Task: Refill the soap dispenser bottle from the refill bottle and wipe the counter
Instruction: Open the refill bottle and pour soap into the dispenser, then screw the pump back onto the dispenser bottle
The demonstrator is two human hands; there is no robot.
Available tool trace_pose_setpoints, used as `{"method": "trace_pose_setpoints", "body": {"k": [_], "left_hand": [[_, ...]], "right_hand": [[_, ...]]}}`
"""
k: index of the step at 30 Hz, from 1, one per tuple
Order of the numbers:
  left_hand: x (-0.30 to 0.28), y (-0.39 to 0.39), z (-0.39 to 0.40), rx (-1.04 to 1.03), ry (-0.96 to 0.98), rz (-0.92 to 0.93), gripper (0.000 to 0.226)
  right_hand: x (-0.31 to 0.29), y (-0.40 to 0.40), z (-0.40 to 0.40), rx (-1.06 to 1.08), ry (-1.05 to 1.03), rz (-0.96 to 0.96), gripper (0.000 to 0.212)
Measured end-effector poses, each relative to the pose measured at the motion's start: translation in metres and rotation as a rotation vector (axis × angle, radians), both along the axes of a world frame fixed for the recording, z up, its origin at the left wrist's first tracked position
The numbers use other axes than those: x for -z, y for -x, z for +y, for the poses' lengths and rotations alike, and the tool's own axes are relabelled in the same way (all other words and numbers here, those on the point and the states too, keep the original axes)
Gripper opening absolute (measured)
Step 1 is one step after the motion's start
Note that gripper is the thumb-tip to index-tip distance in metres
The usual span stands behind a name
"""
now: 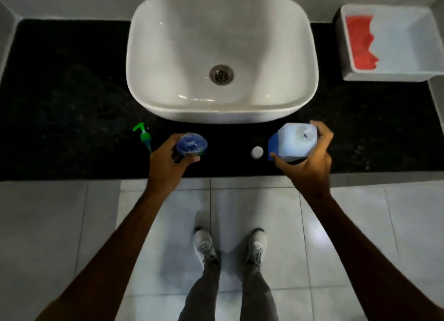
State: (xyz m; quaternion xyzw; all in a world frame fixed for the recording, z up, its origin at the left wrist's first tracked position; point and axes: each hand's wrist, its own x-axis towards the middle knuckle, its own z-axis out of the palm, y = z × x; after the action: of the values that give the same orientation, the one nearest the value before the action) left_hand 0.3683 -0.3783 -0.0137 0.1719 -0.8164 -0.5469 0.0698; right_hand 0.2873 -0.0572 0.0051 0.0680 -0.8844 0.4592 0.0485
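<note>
Just below the middle of the frame, on the black counter (72, 92) in front of the white sink (221, 114), the soap dispenser bottle (191, 144) stands upright, its long axis pointing straight up at the camera, open mouth on top; it is clear with blue liquid inside. The left hand (168, 162) curls round it. To the right, the right hand (312, 157) grips the refill bottle (293, 141), a pale blocky jug with a blue label, also upright and uncapped. Its white cap (257, 152) lies on the counter between the bottles. The green pump (143, 135) lies left of the dispenser. At the upper right, a white bin (389, 75) holds a red cloth (360, 44).
</note>
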Motion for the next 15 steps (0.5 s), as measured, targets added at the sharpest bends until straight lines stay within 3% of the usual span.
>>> {"method": "trace_pose_setpoints", "body": {"k": [4, 15], "left_hand": [[0.0155, 0.0039, -0.0035, 0.013, -0.01, -0.016, 0.054], [0.0147, 0.0057, -0.0059, 0.044, -0.023, -0.074, 0.057]], "right_hand": [[0.0045, 0.0104, -0.0019, 0.011, 0.02, -0.008, 0.107], [0.0068, 0.0106, 0.0033, 0.026, -0.001, 0.008, 0.125]]}}
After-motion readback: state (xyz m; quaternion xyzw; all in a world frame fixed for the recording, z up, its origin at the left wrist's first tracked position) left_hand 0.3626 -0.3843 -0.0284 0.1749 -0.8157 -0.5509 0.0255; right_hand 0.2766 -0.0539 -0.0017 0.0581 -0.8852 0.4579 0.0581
